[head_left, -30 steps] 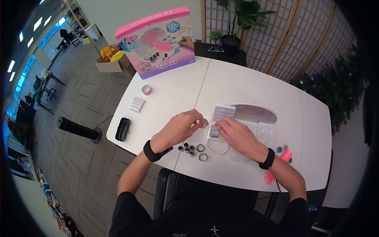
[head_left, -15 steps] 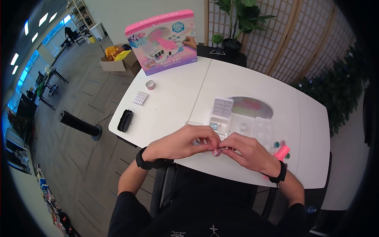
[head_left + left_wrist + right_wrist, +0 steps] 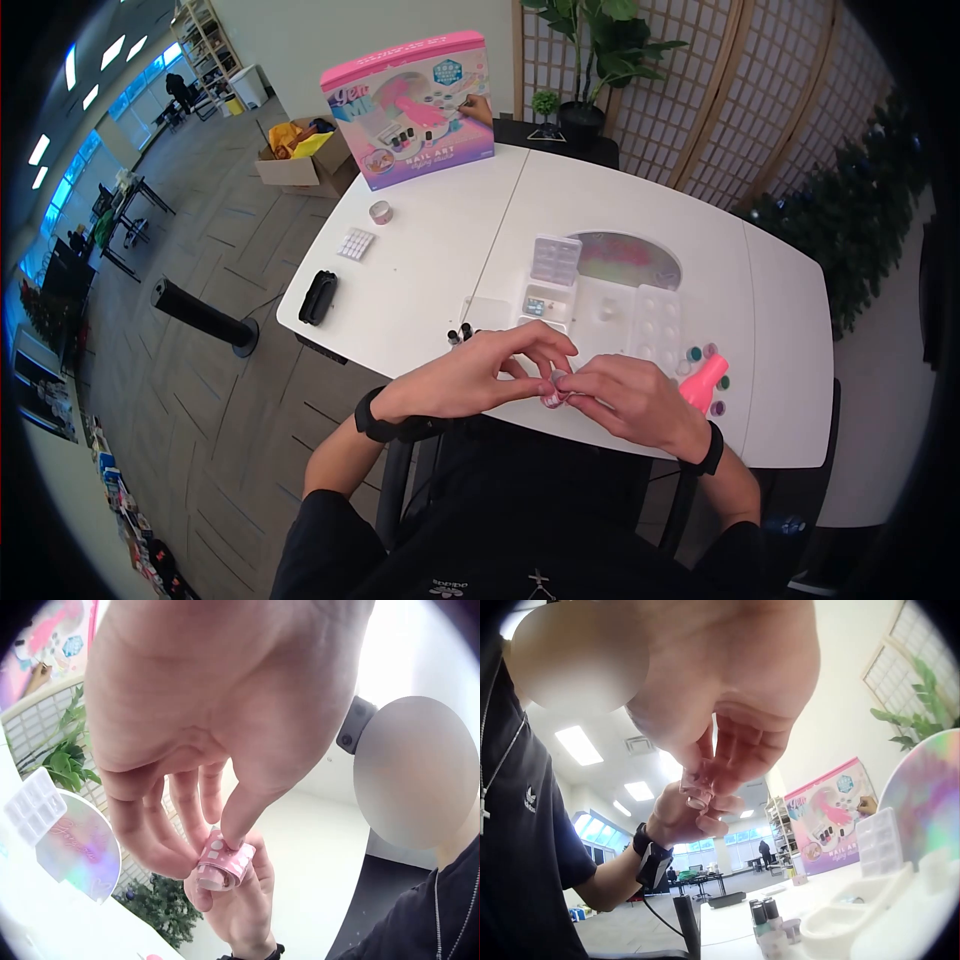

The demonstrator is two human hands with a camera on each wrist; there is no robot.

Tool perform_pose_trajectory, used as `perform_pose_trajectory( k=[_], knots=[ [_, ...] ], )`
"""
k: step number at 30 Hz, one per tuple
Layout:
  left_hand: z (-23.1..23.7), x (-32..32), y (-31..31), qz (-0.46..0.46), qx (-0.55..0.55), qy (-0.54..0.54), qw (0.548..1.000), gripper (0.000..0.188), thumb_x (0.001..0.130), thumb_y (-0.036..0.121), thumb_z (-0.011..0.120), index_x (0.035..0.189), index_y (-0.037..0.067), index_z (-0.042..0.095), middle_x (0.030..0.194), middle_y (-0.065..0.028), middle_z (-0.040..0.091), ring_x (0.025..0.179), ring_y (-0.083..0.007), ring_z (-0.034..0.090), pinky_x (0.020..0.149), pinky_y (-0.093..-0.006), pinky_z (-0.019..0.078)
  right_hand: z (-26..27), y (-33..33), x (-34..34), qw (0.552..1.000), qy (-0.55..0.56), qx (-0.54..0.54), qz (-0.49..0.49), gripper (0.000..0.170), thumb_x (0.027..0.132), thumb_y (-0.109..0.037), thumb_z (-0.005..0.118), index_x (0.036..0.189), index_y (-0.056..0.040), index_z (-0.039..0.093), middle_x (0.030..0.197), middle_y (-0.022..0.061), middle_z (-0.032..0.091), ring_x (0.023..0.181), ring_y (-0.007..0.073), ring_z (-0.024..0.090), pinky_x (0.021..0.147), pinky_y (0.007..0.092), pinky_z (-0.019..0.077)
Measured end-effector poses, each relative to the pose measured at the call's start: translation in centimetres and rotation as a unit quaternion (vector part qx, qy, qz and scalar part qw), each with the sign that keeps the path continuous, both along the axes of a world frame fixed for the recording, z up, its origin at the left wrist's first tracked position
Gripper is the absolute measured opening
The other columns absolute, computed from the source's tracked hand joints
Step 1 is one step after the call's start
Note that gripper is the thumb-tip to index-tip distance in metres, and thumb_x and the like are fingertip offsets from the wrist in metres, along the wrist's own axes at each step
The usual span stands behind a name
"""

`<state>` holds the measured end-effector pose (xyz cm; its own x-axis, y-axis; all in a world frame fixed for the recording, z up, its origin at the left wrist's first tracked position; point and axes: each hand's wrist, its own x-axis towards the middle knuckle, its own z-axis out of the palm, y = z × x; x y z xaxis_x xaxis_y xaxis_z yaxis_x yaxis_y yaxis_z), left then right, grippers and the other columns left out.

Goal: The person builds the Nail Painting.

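Note:
A small pink roll with white shapes (image 3: 217,859) is pinched between the left thumb and fingers in the left wrist view. The left hand (image 3: 470,372) and the right hand (image 3: 630,395) meet over the table's front edge, both gripping the roll (image 3: 552,398). In the right wrist view the roll (image 3: 696,784) is partly covered by the right hand's fingers. Behind the hands, a white tray (image 3: 604,318) has an open-lidded compartment (image 3: 537,305) with small light-blue pieces, and a round-topped iridescent mirror (image 3: 630,262) stands at its back.
Dark-capped bottles (image 3: 455,337) stand by the left hand. A pink hand form (image 3: 706,380) and several small coloured pots (image 3: 694,354) lie to the right. Farther left are a black case (image 3: 318,298), a white gem sheet (image 3: 355,243), a tape roll (image 3: 380,212) and a pink box (image 3: 415,115).
Both hands have come back from the tray toward the body and met at the roll, which the right hand now grips too. Over the last half second they have stayed nearly in place.

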<state>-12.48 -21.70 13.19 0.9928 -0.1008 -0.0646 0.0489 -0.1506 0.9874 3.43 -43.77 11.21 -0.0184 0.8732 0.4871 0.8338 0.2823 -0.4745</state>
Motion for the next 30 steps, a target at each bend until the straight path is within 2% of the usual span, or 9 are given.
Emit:
perform_pose_trajectory(
  k=[2, 5, 11, 14, 18, 22, 23, 25, 30],
  knots=[
    [0.1, -0.1, -0.2, -0.006, -0.01, 0.011, 1.0, 0.043, 0.106, 0.006, 0.072, 0.147, 0.007, 0.06, 0.128, -0.0052, 0.073, 0.12, -0.0149, 0.07, 0.103, -0.0343, 0.0578, 0.2, -0.3, -0.2, 0.999, -0.033, -0.009, -0.007, 0.023, 0.096, -0.012, 0.081, 0.118, -0.0104, 0.074, 0.089, 0.0042, 0.068, 0.078, 0.0243, 0.07, 0.07, 0.0377, 0.0575],
    [-0.6, -0.2, -0.7, -0.007, 0.002, -0.048, 0.999, 0.039, 0.109, 0.008, 0.068, 0.146, 0.003, 0.058, 0.122, -0.0103, 0.073, 0.112, -0.0185, 0.073, 0.096, -0.0353, 0.0612, 0.2, -0.5, -0.5, 0.998, -0.065, -0.01, -0.006, 0.022, 0.095, -0.013, 0.082, 0.115, -0.0102, 0.073, 0.086, 0.004, 0.064, 0.075, 0.0234, 0.068, 0.068, 0.0376, 0.0562],
    [-1.5, -0.6, -2.0, 0.017, -0.029, -0.038, 0.999, 0.034, 0.11, 0.008, 0.066, 0.143, 0.002, 0.06, 0.126, -0.0095, 0.071, 0.108, -0.016, 0.071, 0.098, -0.0341, 0.059, -0.7, -1.3, -0.9, 0.998, -0.065, 0.008, -0.022, 0.02, 0.094, -0.011, 0.082, 0.112, -0.0083, 0.072, 0.086, 0.0048, 0.065, 0.075, 0.024, 0.068, 0.067, 0.038, 0.0561],
    [-2.3, -0.9, -2.7, 0.067, -0.112, -0.049, 0.99, 0.032, 0.109, 0.003, 0.065, 0.141, 0.003, 0.061, 0.137, -0.0094, 0.069, 0.115, -0.0154, 0.068, 0.101, -0.0339, 0.0573, -1.2, -1.9, -1.5, 0.999, -0.015, 0.011, -0.035, 0.02, 0.093, -0.007, 0.082, 0.11, -0.0059, 0.071, 0.088, 0.0065, 0.067, 0.075, 0.0259, 0.069, 0.066, 0.0383, 0.0559],
    [-4.6, -1.3, -4.1, 0.214, -0.105, -0.092, 0.967, 0.025, 0.112, 0.007, 0.061, 0.136, 0.001, 0.062, 0.133, -0.0098, 0.068, 0.112, -0.0161, 0.068, 0.093, -0.0335, 0.0574, -2.1, -3.0, -2.3, 0.991, 0.072, 0.044, -0.102, 0.02, 0.093, 0.0, 0.082, 0.108, -0.0033, 0.071, 0.09, 0.0098, 0.069, 0.075, 0.0264, 0.07, 0.065, 0.0365, 0.0555],
    [-6.5, -2.5, -6.4, 0.195, -0.157, -0.034, 0.968, 0.02, 0.113, 0.01, 0.063, 0.13, 0.002, 0.062, 0.125, -0.0074, 0.067, 0.111, -0.0151, 0.068, 0.092, -0.0327, 0.0572, -4.1, -4.1, -3.1, 0.975, 0.123, 0.091, -0.164, 0.02, 0.094, 0.004, 0.08, 0.11, -0.0023, 0.069, 0.092, 0.0113, 0.071, 0.077, 0.024, 0.071, 0.067, 0.0343, 0.0556],
    [-6.6, -2.8, -7.5, 0.182, -0.147, -0.039, 0.971, 0.022, 0.113, 0.013, 0.064, 0.131, 0.001, 0.061, 0.123, -0.0056, 0.068, 0.108, -0.0102, 0.066, 0.09, -0.0286, 0.0565, -4.6, -4.2, -3.3, 0.971, 0.129, 0.102, -0.173, 0.02, 0.095, 0.004, 0.08, 0.111, -0.0022, 0.069, 0.093, 0.0116, 0.071, 0.077, 0.0235, 0.072, 0.067, 0.0337, 0.0558],
    [-6.6, -3.1, -8.7, 0.17, -0.185, -0.007, 0.968, 0.021, 0.112, 0.012, 0.066, 0.13, 0.001, 0.061, 0.122, -0.0042, 0.068, 0.108, -0.0073, 0.065, 0.09, -0.0258, 0.0548, -5.8, -4.3, -3.9, 0.963, 0.163, 0.116, -0.179, 0.021, 0.096, 0.005, 0.079, 0.112, -0.0019, 0.069, 0.095, 0.0113, 0.072, 0.079, 0.023, 0.072, 0.069, 0.0334, 0.0566],
    [-7.7, -2.9, -9.6, 0.186, -0.24, -0.048, 0.952, 0.023, 0.111, 0.008, 0.068, 0.131, 0.002, 0.061, 0.121, -0.0021, 0.068, 0.11, -0.005, 0.064, 0.091, -0.0236, 0.0529, -6.9, -4.7, -5.1, 0.955, 0.197, 0.122, -0.187, 0.02, 0.097, 0.004, 0.078, 0.114, -0.0011, 0.068, 0.097, 0.0114, 0.073, 0.082, 0.023, 0.074, 0.072, 0.0332, 0.0581]
  ],
)
